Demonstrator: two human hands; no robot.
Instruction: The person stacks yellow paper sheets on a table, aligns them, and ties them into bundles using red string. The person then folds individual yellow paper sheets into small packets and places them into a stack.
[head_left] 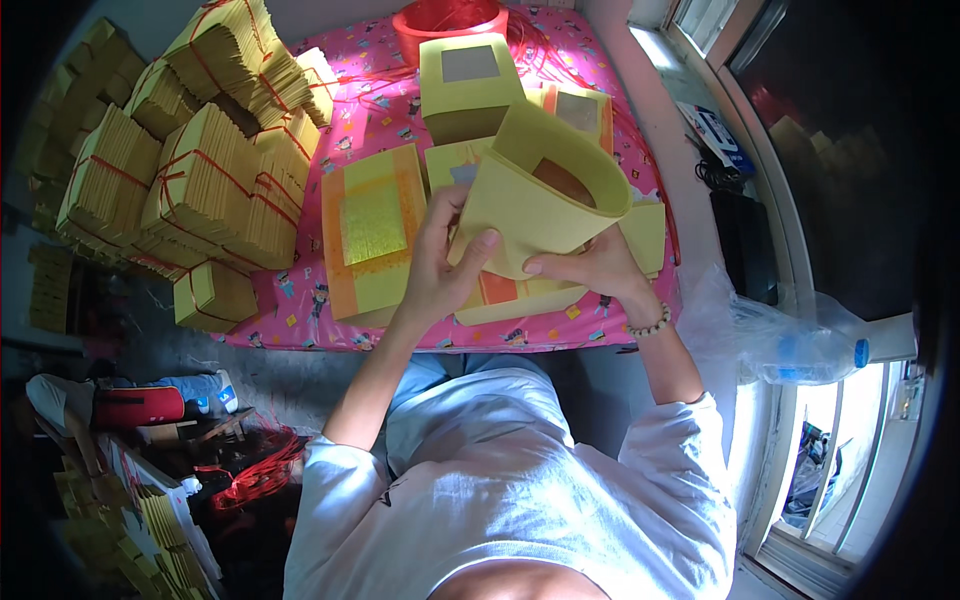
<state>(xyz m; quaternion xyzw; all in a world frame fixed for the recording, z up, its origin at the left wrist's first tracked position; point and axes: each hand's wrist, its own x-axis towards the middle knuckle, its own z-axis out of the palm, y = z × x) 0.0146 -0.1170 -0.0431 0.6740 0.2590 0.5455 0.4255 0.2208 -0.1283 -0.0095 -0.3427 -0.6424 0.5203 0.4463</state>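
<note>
Both my hands hold a thick sheaf of yellow paper (530, 215), bent into a curve, above the pink-covered table. My left hand (440, 255) grips its left side, thumb on the near face. From the lower right my right hand (600, 270) clasps it, thumb on the near face too; its other fingers are mostly hidden behind. A brownish patch shows on the curve's inner face. Beneath and beside it lie yellow paper stacks, one bearing a gold square (375, 222) with orange edges. Behind stands a tall yellow stack (468, 95) with a silver-grey square on top.
Bundles of yellow paper tied with red string (200, 185) are piled on the left. A red basin (450, 22) and red strands stand at the back of the table (300, 325). Plastic bottles (815, 355) lie by the window at right. Another person (60, 405) is at lower left.
</note>
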